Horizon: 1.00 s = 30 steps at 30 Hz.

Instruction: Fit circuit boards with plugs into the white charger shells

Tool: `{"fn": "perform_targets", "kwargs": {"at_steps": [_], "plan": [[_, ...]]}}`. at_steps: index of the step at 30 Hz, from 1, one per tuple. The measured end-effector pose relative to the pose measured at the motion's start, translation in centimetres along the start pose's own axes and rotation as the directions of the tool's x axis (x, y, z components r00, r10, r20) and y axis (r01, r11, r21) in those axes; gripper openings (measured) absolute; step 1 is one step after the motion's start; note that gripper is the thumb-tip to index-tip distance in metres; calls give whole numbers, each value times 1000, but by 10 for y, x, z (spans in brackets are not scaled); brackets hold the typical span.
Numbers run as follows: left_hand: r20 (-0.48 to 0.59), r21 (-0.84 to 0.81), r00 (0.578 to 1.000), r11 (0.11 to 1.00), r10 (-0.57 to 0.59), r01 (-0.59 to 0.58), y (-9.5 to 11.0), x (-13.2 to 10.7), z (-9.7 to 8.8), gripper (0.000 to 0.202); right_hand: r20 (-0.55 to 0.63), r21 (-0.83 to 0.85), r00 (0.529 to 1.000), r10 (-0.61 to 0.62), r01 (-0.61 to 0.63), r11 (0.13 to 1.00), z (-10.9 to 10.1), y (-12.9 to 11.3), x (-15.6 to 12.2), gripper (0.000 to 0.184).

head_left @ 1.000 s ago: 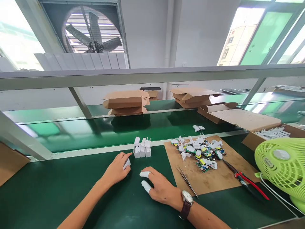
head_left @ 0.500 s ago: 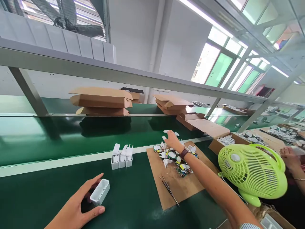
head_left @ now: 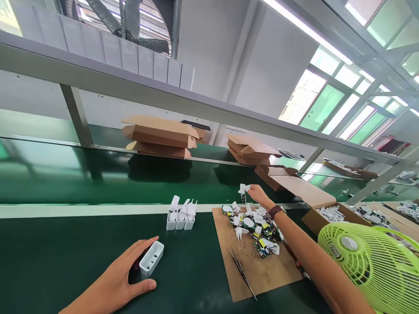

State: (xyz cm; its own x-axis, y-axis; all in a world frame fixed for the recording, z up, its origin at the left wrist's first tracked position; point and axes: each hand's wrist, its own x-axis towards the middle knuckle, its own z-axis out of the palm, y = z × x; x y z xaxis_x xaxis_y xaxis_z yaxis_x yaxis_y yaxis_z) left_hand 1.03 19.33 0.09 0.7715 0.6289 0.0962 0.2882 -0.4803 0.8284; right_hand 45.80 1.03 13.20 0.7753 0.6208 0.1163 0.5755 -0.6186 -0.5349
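Observation:
My left hand (head_left: 126,274) lies at the lower left with thumb and fingers spread around a white plastic housing (head_left: 151,259). The housing is an open-topped box with small slots in its floor. Its far side meets my curled fingers, while my thumb appears apart from it. My right hand (head_left: 259,195) pinches a small white plug piece (head_left: 242,189) above the far edge of the cardboard sheet; something dark hangs under it. Below my right wrist lies a pile of small circuit boards (head_left: 262,244) with white plug parts.
Several white housings (head_left: 180,222) holding plug parts stand in a row left of the cardboard sheet (head_left: 238,285). Metal tweezers (head_left: 241,271) lie on the sheet. A green fan (head_left: 369,266) stands at right, near a carton (head_left: 316,224) of white parts. Folded cartons (head_left: 160,133) sit behind.
My right hand has risen from over the pile's far side and now pinches a white plug piece. My left hand stays around the housing. The view has shifted, moving the scene rightward.

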Motion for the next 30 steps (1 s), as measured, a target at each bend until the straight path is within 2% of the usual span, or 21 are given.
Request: {"fn": "perform_targets", "kwargs": {"at_steps": [4, 8, 10, 14, 16, 18, 20, 22, 24, 26, 28, 30], "plan": [[38, 19, 999, 999, 28, -29, 7, 1, -3, 70, 92, 171, 994, -61, 44, 984, -5, -19, -33, 34], [85, 28, 994, 997, 70, -72, 9, 6, -9, 66, 192, 343, 961, -202, 127, 931, 6, -59, -78, 37], [114, 51, 989, 993, 96, -102, 9, 8, -11, 64, 258, 448, 921, -291, 153, 881, 20, -81, -100, 36], [107, 85, 984, 984, 144, -154, 12, 9, -14, 61, 384, 671, 795, -470, 109, 733, 57, -112, -131, 39], [87, 87, 982, 981, 165, -173, 14, 8, -14, 61, 418, 646, 752, -509, 148, 749, 71, -115, -140, 35], [80, 84, 981, 980, 176, -183, 17, 7, -14, 63, 381, 517, 739, -556, 328, 791, 77, -109, -147, 22], [95, 77, 979, 979, 180, -188, 19, 6, -14, 65, 296, 347, 711, -637, 542, 766, 77, -100, -155, 15], [120, 72, 975, 978, 186, -195, 22, 6, -14, 68, 267, 258, 631, -728, 681, 685, 74, -92, -164, 27], [143, 70, 970, 976, 196, -207, 24, 6, -13, 70, 321, 247, 530, -785, 753, 610, 74, -87, -173, 38], [157, 72, 967, 974, 203, -216, 25, 6, -13, 73, 399, 235, 457, -795, 787, 570, 80, -86, -180, 47], [165, 75, 965, 973, 204, -218, 25, 6, -13, 75, 451, 211, 443, -775, 791, 575, 92, -88, -185, 53], [163, 77, 965, 973, 204, -219, 25, 6, -13, 75, 453, 186, 491, -744, 764, 618, 104, -91, -185, 48]]}}
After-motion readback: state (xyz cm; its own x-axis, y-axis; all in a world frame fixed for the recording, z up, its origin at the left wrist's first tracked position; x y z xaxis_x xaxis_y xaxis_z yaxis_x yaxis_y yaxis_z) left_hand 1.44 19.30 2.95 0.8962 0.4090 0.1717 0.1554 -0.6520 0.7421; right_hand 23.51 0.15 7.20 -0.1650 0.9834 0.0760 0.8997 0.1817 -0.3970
